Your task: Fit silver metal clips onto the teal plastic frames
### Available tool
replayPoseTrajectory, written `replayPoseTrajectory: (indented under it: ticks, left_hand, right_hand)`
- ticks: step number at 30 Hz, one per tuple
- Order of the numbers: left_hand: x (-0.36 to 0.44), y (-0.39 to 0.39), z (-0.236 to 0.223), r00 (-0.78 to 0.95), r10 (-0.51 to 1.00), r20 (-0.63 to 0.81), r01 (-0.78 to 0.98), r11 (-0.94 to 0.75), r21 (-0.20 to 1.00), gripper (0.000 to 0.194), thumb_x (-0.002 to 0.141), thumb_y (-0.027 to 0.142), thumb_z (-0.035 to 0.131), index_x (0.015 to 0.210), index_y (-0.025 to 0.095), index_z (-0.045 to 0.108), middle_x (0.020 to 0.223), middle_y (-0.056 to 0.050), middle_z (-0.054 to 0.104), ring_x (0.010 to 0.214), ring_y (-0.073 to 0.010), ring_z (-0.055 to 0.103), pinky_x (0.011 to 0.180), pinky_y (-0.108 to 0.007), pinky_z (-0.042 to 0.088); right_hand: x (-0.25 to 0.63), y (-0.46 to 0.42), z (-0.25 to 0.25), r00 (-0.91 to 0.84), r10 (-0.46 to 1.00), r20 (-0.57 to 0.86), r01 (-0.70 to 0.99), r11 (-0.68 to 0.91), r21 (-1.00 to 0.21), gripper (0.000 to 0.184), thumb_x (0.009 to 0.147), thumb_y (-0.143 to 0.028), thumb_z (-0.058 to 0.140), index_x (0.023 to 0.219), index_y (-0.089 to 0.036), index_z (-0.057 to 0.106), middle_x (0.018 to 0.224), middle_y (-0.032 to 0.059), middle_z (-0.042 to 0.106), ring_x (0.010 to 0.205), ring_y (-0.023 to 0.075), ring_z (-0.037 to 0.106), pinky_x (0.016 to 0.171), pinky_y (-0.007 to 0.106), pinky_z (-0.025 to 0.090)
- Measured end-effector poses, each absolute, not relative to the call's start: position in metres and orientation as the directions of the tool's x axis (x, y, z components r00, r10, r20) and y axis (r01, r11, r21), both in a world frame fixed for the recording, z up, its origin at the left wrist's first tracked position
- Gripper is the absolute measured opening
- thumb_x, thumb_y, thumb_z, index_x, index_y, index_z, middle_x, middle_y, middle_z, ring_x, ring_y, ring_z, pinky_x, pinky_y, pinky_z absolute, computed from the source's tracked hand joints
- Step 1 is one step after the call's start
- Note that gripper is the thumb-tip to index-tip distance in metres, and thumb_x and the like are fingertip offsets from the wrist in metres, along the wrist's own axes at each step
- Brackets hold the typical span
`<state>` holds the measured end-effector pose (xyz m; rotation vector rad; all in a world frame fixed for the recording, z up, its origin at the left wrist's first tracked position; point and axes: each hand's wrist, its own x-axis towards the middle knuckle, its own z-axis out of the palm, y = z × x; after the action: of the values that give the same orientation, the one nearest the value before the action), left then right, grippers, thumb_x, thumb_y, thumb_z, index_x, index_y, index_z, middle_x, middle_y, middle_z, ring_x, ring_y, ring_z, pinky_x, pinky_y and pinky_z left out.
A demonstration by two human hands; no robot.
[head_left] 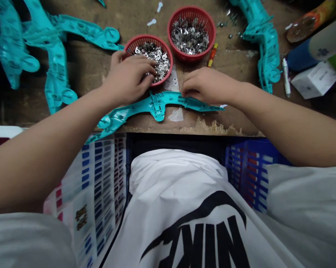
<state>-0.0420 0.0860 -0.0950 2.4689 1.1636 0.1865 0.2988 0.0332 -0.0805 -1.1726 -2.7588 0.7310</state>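
Head: teal frame (pixel 157 103) over bench edge (pixel 168 131)

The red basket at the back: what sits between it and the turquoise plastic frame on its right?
The head view shows a small red-and-yellow screwdriver and scattered metal bits on the wooden bench.

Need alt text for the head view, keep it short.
A person's left hand reaches into a red plastic basket of small silver metal parts, while the right hand rests on a turquoise moulded plastic part. They lie on a worn wooden workbench with a second red basket and more turquoise parts.
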Motion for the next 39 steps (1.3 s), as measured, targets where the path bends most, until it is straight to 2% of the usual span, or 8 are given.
replayPoseTrajectory:
  ticks: [3, 6, 12, 19, 25, 28, 34, 39]
  left_hand:
    - [-0.043, 0.087, -0.096, 0.655, 0.754, -0.059, 0.709, -0.585, 0.394, 0.049, 0.125, 0.051, 0.046, 0.144, 0.028, 0.086, 0.176, -0.003, 0.085, 0.173, -0.0287, 0.064, 0.153, -0.078, 0.028]
    - [-0.045, 0.089, -0.095, 0.648, 0.760, -0.052, 0.709, -0.576, 0.408, 0.048, 0.125, 0.053, 0.051, 0.141, 0.025, 0.086, 0.172, -0.006, 0.088, 0.169, -0.0320, 0.068, 0.154, -0.079, 0.032]
    - [-0.050, 0.097, -0.092, 0.612, 0.788, 0.072, 0.614, -0.530, 0.585, 0.044, 0.114, 0.069, 0.080, 0.131, 0.030, 0.092, 0.152, -0.004, 0.095, 0.140, -0.0321, 0.080, 0.140, -0.064, 0.063]
    - [-0.048, 0.089, -0.083, 0.414, 0.897, 0.157, 0.594, -0.397, 0.700, 0.033, 0.098, 0.053, 0.096, 0.119, 0.027, 0.094, 0.117, 0.000, 0.096, 0.106, -0.0254, 0.076, 0.120, -0.056, 0.071]
    - [-0.033, 0.081, -0.093, 0.361, 0.929, 0.083, 0.203, -0.165, 0.965, 0.059, 0.084, 0.060, 0.111, 0.129, 0.028, 0.091, 0.104, -0.001, 0.096, 0.091, -0.0284, 0.086, 0.101, -0.062, 0.081]
    - [-0.026, 0.071, -0.094, 0.389, 0.921, 0.035, 0.024, -0.048, 0.999, 0.057, 0.078, 0.058, 0.120, 0.121, 0.033, 0.091, 0.106, -0.001, 0.098, 0.092, -0.0305, 0.091, 0.102, -0.065, 0.085]
    - [-0.013, 0.035, -0.076, 0.480, 0.875, -0.067, -0.107, 0.135, 0.985, 0.048, 0.088, 0.039, 0.117, 0.130, 0.028, 0.097, 0.113, -0.006, 0.099, 0.098, -0.0275, 0.096, 0.092, -0.046, 0.086]
    - [-0.009, 0.015, -0.066, 0.502, 0.859, -0.101, -0.044, 0.142, 0.989, 0.053, 0.091, 0.049, 0.118, 0.134, 0.028, 0.095, 0.117, -0.006, 0.099, 0.111, -0.0346, 0.098, 0.113, -0.066, 0.085]
  right_hand:
    - [0.298, 0.034, -0.082, -0.717, 0.682, -0.145, 0.664, 0.605, -0.439, 0.045, 0.124, -0.057, 0.066, 0.119, -0.030, 0.102, 0.128, 0.0120, 0.095, 0.121, 0.0341, 0.084, 0.103, 0.048, 0.063]
    - [0.297, 0.033, -0.079, -0.725, 0.671, -0.159, 0.664, 0.617, -0.422, 0.034, 0.121, -0.047, 0.072, 0.125, -0.029, 0.101, 0.132, 0.0125, 0.095, 0.120, 0.0351, 0.084, 0.103, 0.049, 0.063]
    - [0.297, 0.034, -0.070, -0.721, 0.675, -0.157, 0.663, 0.607, -0.438, 0.030, 0.121, -0.034, 0.070, 0.127, -0.030, 0.099, 0.128, 0.0117, 0.094, 0.122, 0.0357, 0.084, 0.105, 0.049, 0.062]
    - [0.298, 0.033, -0.078, -0.707, 0.681, -0.192, 0.682, 0.584, -0.439, 0.025, 0.116, -0.032, 0.076, 0.121, -0.032, 0.101, 0.130, 0.0106, 0.094, 0.119, 0.0357, 0.083, 0.100, 0.048, 0.059]
    - [0.296, 0.026, -0.062, -0.702, 0.696, -0.153, 0.679, 0.588, -0.439, 0.031, 0.118, -0.032, 0.073, 0.138, -0.031, 0.098, 0.139, 0.0113, 0.093, 0.123, 0.0346, 0.084, 0.098, 0.045, 0.060]
    - [0.285, 0.015, -0.037, -0.640, 0.765, -0.067, 0.693, 0.537, -0.481, 0.039, 0.124, -0.038, 0.069, 0.155, -0.035, 0.092, 0.141, 0.0098, 0.094, 0.128, 0.0323, 0.085, 0.103, 0.043, 0.063]
    - [0.263, -0.003, -0.010, -0.522, 0.853, 0.023, 0.692, 0.439, -0.573, 0.045, 0.127, -0.050, 0.065, 0.166, -0.041, 0.085, 0.151, 0.0073, 0.092, 0.136, 0.0299, 0.083, 0.116, 0.040, 0.065]
    - [0.257, -0.009, -0.013, -0.548, 0.836, 0.014, 0.677, 0.453, -0.580, 0.043, 0.129, -0.051, 0.061, 0.158, -0.035, 0.089, 0.155, 0.0109, 0.086, 0.141, 0.0336, 0.078, 0.123, 0.046, 0.064]
